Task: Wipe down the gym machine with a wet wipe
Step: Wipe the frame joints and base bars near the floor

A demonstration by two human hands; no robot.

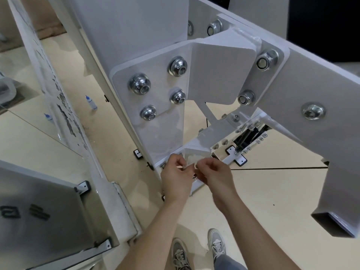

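Gym machine (pixel 136 36), a white-painted steel frame joined by plates and large silver bolts (pixel 139 86), fills the upper half of the head view, seen from above; beige floor (pixel 272 191) spreads beneath the machine; grey panel (pixel 39 201) stands to the machine's left; left hand (pixel 176 176) and right hand (pixel 214 174) meet in front of the machine's foot, each grip narrow, fingers curled and pinching a thin white wet wipe (pixel 190 161) held between them; whether the wipe touches the frame cannot be told; grey shoes (pixel 216 244) stand on the floor, nearer the camera than the machine; small blue-capped bottle (pixel 91 102) stands on the floor left of the machine.
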